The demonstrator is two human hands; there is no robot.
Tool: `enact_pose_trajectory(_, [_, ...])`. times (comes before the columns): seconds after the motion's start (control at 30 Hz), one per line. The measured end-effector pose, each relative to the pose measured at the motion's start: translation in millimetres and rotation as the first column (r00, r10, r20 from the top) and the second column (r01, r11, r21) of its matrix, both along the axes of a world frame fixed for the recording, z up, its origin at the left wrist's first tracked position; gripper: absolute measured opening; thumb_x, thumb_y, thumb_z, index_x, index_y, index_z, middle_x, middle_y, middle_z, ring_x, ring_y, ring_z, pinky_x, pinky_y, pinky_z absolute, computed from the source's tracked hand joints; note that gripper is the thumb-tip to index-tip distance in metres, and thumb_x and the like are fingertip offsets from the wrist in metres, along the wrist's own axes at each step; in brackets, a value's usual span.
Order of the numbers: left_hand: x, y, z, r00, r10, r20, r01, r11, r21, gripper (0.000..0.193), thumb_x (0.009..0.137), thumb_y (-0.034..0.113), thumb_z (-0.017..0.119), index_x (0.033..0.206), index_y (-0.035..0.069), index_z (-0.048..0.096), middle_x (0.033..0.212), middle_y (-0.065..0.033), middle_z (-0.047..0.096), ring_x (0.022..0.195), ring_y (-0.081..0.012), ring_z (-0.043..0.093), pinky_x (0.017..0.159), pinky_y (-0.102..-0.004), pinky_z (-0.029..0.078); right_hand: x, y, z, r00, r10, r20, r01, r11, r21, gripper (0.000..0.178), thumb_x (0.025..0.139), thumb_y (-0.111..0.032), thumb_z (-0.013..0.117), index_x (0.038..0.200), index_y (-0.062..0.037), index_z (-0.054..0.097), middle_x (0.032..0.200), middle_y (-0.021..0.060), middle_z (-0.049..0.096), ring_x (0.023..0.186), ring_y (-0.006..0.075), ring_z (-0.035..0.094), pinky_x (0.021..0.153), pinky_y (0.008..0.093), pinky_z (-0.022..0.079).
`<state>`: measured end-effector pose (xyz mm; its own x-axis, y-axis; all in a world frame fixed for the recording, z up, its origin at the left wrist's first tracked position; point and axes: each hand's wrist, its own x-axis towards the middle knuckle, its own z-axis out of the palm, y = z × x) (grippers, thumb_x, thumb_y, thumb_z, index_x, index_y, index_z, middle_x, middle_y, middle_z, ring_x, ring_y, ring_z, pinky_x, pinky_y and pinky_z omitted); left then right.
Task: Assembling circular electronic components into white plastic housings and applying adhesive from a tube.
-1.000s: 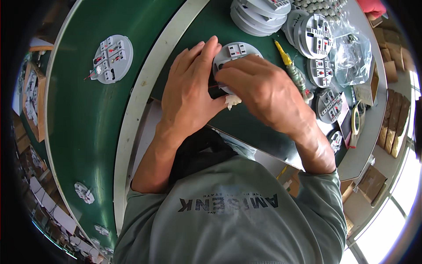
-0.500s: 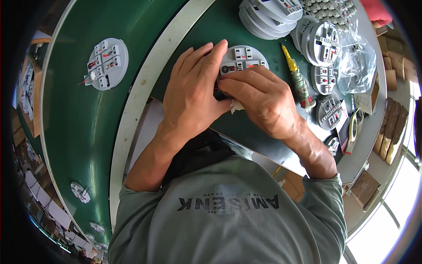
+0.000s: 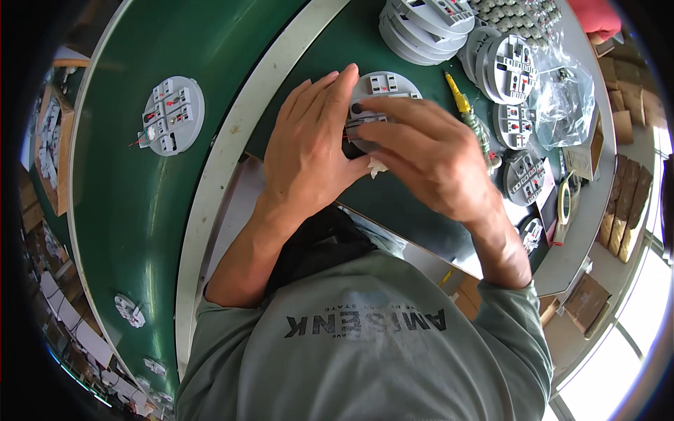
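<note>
A round grey plastic base (image 3: 384, 83) with raised rectangular holders, red and black parts and a thin red wire is on the green work surface in front of me. My left hand (image 3: 307, 151) holds its left edge, fingers stretched along the rim and thumb at the near side. Over its right part hovers my right hand (image 3: 442, 158), slightly smeared by motion, fingers apart with nothing visible in them. It covers much of the base. A small pale scrap (image 3: 378, 167) shows by my left thumb.
A green conveyor belt (image 3: 140, 210) on the left carries several similar bases. To the right are a yellow-tipped screwdriver (image 3: 460, 95) with wrapped handle, stacked bases (image 3: 425, 35), loose bases, a clear plastic bag (image 3: 567, 105) and yellow-handled scissors (image 3: 564, 203).
My right hand has lifted off the base and its fingers have spread from a pinch. The left hand stays nearly in place. Bases on the belt have shifted slightly toward me.
</note>
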<state>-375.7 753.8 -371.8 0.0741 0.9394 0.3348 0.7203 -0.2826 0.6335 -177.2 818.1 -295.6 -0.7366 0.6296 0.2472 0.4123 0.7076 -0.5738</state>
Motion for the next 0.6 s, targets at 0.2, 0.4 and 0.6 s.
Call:
enact_pose_trajectory(0.2, [0, 7, 13, 0.999, -0.017, 0.050, 0.019, 0.999, -0.040, 0.120, 0.058, 0.017, 0.104, 0.162, 0.002, 0.046, 0.146, -0.0156, 0.068, 0.135, -0.0373, 0.064, 0.119, -0.0491, 0.047, 61, -33, 12, 0.719, -0.641, 0.268, 0.633, 0.763, 0.130, 0.038, 0.094, -0.003, 0.080, 0.131, -0.0031, 0.074, 0.136, 0.0169, 0.074, 0.120, 0.0321, 0.074, 0.101, 0.0394, 0.058])
enact_pose_trajectory(0.4, [-4, 5, 9, 1.000, -0.023, -0.004, 0.023, 0.998, -0.058, 0.124, 0.055, 0.024, 0.106, 0.162, 0.002, 0.047, 0.147, -0.0165, 0.066, 0.135, -0.0376, 0.062, 0.119, -0.0494, 0.046, 78, -35, -11, 0.601, -0.651, 0.463, 0.691, 0.715, 0.107, 0.047, 0.100, -0.005, 0.074, 0.145, -0.0023, 0.064, 0.133, 0.0168, 0.073, 0.124, 0.0287, 0.073, 0.106, 0.0397, 0.055])
enact_pose_trajectory(0.6, [-2, 11, 10, 0.999, -0.027, -0.019, 0.026, 0.997, -0.078, 0.122, 0.057, 0.027, 0.105, 0.162, 0.002, 0.047, 0.147, -0.0174, 0.066, 0.138, -0.0364, 0.061, 0.120, -0.0501, 0.044, 56, -51, -7, 0.513, -0.791, -0.333, 0.523, 0.596, -0.609, 0.056, 0.099, 0.001, 0.073, 0.149, -0.0013, 0.049, 0.124, 0.0203, 0.069, 0.117, 0.0286, 0.070, 0.099, 0.0395, 0.056])
